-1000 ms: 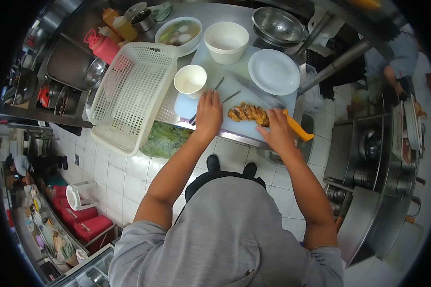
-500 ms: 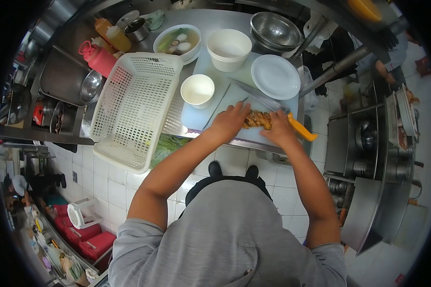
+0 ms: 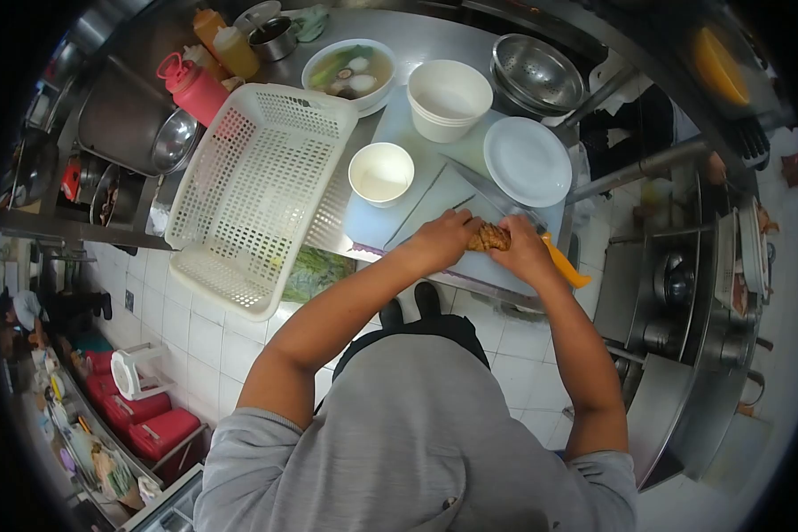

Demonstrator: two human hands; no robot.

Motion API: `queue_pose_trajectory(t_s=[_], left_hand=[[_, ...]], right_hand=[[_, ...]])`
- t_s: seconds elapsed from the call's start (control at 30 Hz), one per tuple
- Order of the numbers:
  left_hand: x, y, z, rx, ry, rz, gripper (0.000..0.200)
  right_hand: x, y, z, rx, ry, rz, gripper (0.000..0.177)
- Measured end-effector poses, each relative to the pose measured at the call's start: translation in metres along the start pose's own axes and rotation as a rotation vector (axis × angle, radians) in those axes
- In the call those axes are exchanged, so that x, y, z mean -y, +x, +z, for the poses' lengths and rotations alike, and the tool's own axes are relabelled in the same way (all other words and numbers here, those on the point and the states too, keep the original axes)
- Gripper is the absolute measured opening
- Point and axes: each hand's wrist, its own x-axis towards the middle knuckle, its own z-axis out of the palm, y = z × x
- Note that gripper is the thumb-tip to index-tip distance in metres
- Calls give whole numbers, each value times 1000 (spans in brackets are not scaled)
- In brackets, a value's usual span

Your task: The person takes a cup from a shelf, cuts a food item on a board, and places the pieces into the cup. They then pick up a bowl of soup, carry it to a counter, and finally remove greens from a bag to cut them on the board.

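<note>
A piece of browned cooked meat (image 3: 489, 238) is at the front edge of the pale cutting board (image 3: 372, 222). My left hand (image 3: 443, 240) closes over its left end, and the fingers of my right hand (image 3: 523, 255) close on its right end. Only the middle of the meat shows between them. Behind my hands lies a knife with a broad blade (image 3: 481, 183); its yellow-orange handle (image 3: 566, 264) sticks out past my right hand. A small white paper bowl (image 3: 381, 175) stands left of the knife, and a white plate (image 3: 528, 162) lies to the right.
Stacked white bowls (image 3: 449, 97) stand at the back of the board. A soup bowl (image 3: 350, 73) and metal colanders (image 3: 538, 73) are beyond. To the left sits a large white perforated basket (image 3: 255, 177), with squeeze bottles (image 3: 237, 51) behind it. A metal post (image 3: 638, 170) slants at the right.
Both hands have drawn closer together on the meat, so less of it shows between them. The whole view has shifted slightly with my head.
</note>
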Motion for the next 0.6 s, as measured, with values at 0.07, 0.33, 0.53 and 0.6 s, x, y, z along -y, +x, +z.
queue_pose_trajectory(t_s=[0.07,0.33,0.53,0.6], left_hand=[[3,-1,4,-42,-27,10,43],[-14,-14,-26,-218,-66,14,38],[-9,-37,-89,-426,-24,-53,41],[5,-46,-104,-468,33,-85,41]], right_hand=[[-3,3,-2,16,33,-25,42],[27,19,-38,80,-1,-188,38],[87,62,-62,39,-72,-432,37],[114,84,-62,85,-115,-469,37]])
